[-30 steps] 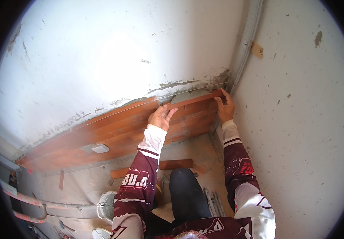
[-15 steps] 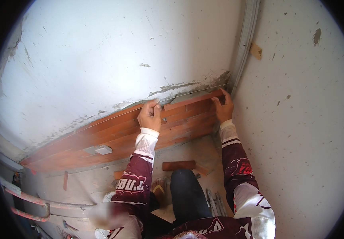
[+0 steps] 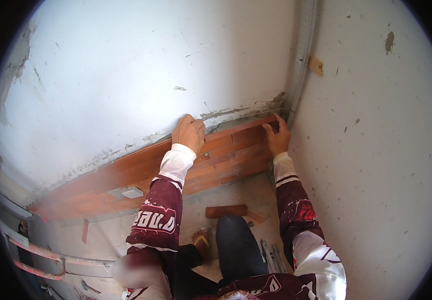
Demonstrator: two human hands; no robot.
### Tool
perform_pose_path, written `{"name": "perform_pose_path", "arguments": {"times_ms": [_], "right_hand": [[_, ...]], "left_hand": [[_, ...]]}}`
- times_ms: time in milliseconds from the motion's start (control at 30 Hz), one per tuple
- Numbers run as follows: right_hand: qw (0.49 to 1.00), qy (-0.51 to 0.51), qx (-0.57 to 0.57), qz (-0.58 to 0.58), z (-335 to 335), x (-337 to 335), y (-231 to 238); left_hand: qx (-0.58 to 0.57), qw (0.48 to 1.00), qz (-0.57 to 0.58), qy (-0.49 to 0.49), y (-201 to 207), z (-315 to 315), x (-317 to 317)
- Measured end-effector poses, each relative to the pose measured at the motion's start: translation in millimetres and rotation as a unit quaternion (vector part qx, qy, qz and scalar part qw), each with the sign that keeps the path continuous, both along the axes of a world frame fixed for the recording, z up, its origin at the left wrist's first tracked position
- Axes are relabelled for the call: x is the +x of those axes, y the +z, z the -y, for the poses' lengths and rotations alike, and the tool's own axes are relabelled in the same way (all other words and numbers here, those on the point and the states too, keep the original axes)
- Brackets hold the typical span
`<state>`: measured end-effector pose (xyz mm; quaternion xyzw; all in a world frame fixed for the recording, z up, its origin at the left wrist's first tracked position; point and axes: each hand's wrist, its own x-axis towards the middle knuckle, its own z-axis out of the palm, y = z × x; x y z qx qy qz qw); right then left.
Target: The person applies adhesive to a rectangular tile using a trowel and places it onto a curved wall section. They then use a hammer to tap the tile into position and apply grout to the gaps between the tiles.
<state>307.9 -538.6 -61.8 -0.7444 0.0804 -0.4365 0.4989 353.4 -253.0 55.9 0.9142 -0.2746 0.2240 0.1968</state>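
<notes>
Reddish-brown brick strips [image 3: 250, 136] face the lower part of the white wall in stacked courses. At the right end of the top course lies a long, narrow brick tile [image 3: 241, 129], close to the corner. My right hand [image 3: 279, 137] grips that tile's end, with the thumb in front and the fingers over its top edge. My left hand [image 3: 189, 133] is at the tile's other end, back of the hand up, fingers curled down behind the top edge. What those fingers hold, if anything, is hidden. A thin string line runs just above the top course.
A loose brick tile [image 3: 226, 211] lies on the floor by my knee. A light switch box [image 3: 132, 192] sits in the brickwork. A metal rail [image 3: 303, 55] stands upright in the corner, beside the right wall [image 3: 371, 150]. Red-and-white metal tubing [image 3: 36, 252] is at lower left.
My left hand has turned from a raised pinch to fingers bent down behind the top edge, the forearm shifting slightly left. My right hand stays on the tile's end.
</notes>
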Motion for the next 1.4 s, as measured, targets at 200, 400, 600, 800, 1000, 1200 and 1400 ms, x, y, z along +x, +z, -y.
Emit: {"name": "perform_pose_path", "arguments": {"times_ms": [200,400,600,800,1000,1200,1400], "right_hand": [[1.000,-0.013,-0.024,-0.011,-1.9,-1.6,16.8],[0.998,-0.030,-0.043,-0.023,-2.0,6.1,20.2],[0.998,-0.025,-0.018,-0.047,-2.9,8.8,20.0],[0.997,-0.033,-0.014,-0.068,-3.0,15.6,16.9],[0.998,-0.036,0.008,-0.052,-13.7,13.0,21.1],[0.998,-0.044,-0.021,-0.036,-17.5,15.3,10.4],[0.996,-0.044,0.000,-0.072,-20.8,12.6,13.8]], "left_hand": [[0.045,0.996,0.048,-0.053,-5.5,-3.3,-2.8],[0.057,0.997,0.016,-0.055,4.7,-1.9,-9.0],[0.045,0.998,0.023,-0.028,3.0,2.4,-4.6],[0.081,0.991,0.097,-0.051,-13.4,-6.1,1.9],[0.100,0.989,0.101,-0.032,-20.4,-8.3,6.4],[0.096,0.989,0.108,-0.033,-26.4,-9.9,5.9],[0.106,0.988,0.111,-0.032,-27.8,-10.2,6.6]]}}
